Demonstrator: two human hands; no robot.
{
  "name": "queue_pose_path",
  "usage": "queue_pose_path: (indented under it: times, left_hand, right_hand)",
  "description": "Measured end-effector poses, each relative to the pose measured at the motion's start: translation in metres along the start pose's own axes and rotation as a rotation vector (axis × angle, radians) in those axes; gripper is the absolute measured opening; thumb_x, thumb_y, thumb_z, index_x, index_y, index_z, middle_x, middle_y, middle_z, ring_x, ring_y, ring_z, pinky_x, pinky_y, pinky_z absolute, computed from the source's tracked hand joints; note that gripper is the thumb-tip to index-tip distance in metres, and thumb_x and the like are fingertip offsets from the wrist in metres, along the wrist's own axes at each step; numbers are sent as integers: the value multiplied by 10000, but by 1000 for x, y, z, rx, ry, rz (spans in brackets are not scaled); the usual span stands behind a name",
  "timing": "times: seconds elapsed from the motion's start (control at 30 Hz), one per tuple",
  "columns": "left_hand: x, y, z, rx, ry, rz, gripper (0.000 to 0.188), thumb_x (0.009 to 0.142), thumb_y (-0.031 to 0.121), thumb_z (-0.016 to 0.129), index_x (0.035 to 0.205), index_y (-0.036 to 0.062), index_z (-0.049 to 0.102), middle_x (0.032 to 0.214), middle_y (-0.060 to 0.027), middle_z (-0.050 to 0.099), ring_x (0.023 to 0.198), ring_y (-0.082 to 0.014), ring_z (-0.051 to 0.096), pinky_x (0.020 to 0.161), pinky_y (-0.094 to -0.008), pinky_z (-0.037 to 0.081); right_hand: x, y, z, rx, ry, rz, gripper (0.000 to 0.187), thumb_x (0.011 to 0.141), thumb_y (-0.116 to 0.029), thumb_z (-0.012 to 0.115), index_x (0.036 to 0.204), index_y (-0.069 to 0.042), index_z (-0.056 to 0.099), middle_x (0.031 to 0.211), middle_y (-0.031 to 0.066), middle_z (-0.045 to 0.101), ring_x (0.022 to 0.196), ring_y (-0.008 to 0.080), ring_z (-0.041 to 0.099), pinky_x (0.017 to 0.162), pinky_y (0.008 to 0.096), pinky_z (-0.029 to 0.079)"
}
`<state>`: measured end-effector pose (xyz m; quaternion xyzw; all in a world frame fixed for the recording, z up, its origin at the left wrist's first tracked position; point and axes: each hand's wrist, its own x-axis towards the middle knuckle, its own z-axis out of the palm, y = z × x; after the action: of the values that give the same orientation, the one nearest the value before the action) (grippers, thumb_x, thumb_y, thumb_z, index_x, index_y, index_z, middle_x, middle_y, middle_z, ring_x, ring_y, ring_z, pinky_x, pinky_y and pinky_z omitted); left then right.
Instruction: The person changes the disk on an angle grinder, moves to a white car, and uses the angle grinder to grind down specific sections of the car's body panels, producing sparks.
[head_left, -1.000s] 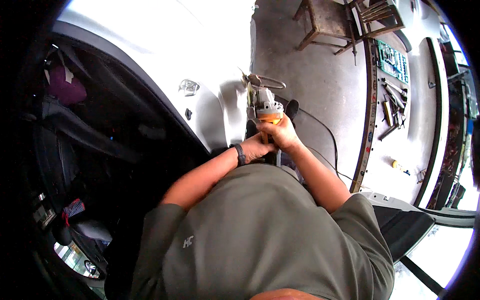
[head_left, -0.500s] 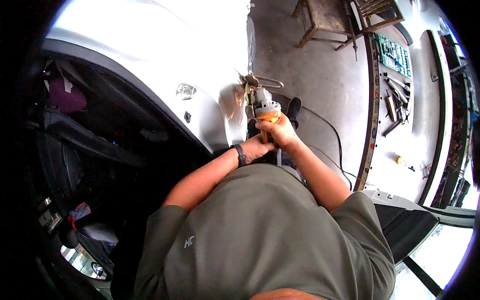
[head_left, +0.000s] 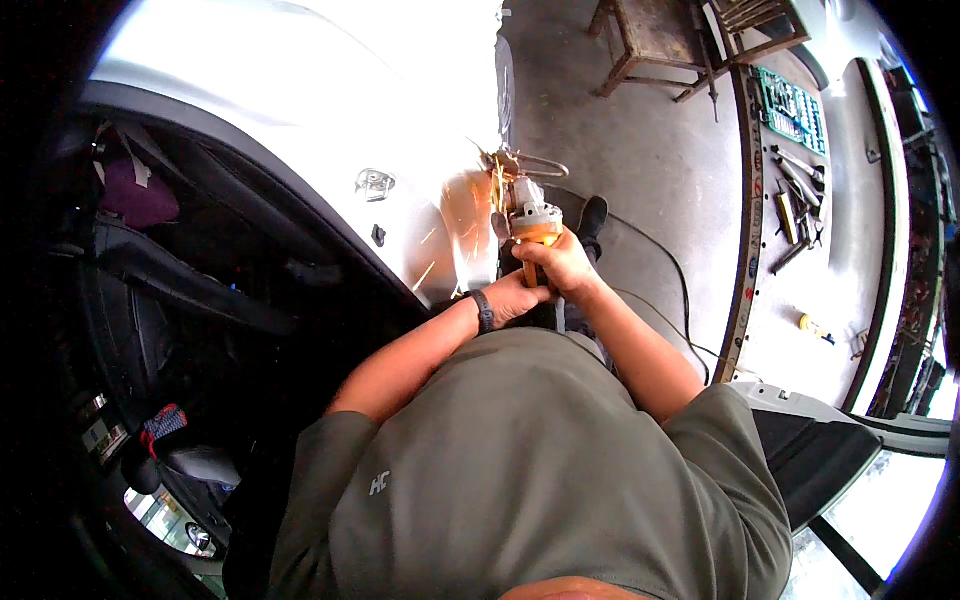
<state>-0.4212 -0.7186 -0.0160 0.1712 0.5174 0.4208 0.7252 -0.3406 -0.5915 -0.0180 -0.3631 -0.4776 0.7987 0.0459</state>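
Observation:
A yellow and grey angle grinder point(head_left: 533, 215) is held in front of my body, its head against the edge of the silver car body panel point(head_left: 415, 220). Orange sparks point(head_left: 470, 215) spray from the disc down across the panel. My right hand point(head_left: 563, 262) is wrapped round the grinder's yellow body. Below it my left hand point(head_left: 512, 297), with a dark watch at the wrist, is closed at the rear of the grinder; its fingertips are partly hidden. A metal loop point(head_left: 540, 163) sticks out past the grinder's head.
At left is the dark car interior point(head_left: 190, 270). A black cable point(head_left: 665, 260) trails over the floor to the right. Beyond it a workbench point(head_left: 840, 230) carries a green socket set point(head_left: 790, 108) and several hand tools point(head_left: 798, 205). A wooden chair point(head_left: 655, 40) stands at the far right.
The sparks are brighter and spread wider over the panel than before. My hands and the grinder stay nearly in place; the view has shifted slightly.

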Motion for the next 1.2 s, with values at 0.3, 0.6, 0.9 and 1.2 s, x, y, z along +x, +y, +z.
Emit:
queue_pose_path:
  times: [0.3, 0.6, 0.9, 1.2]
  left_hand:
    - [-4, 4, 0, -22, 26, -54, 485, 925, 160, 661, 1377, 22, 551, 1309, -75, 633, 1210, -202, 562, 1056, -337, 438]
    - [3, -1, -5, 136, -1, -15, 446, 922, 214, 669, 1330, 53, 589, 1247, -74, 668, 1157, -200, 595, 1007, -339, 476]
    - [4, -12, -8, 210, 59, -13, 457, 905, 192, 666, 1331, 44, 590, 1236, -74, 680, 1148, -201, 609, 1016, -342, 471]
    - [13, -28, -6, 10, 68, 42, 327, 868, 150, 689, 1171, 29, 680, 1110, -89, 719, 1052, -215, 647, 930, -357, 514]
  right_hand:
    - [-4, -6, 1, -33, -11, 74, 350, 798, -111, 778, 1120, -20, 678, 989, 37, 700, 862, 141, 643, 799, 314, 531]
    - [-4, -1, 1, 103, -32, -14, 361, 796, -101, 776, 1130, -8, 673, 1026, 68, 722, 871, 158, 669, 800, 319, 553]
    - [-7, -8, 6, 46, 0, 41, 352, 808, -102, 775, 1131, -13, 667, 1004, 55, 716, 877, 150, 668, 810, 321, 551]
    - [4, 13, -3, 44, -40, 31, 393, 799, -90, 790, 1158, -18, 646, 1021, 55, 706, 891, 160, 667, 824, 324, 550]
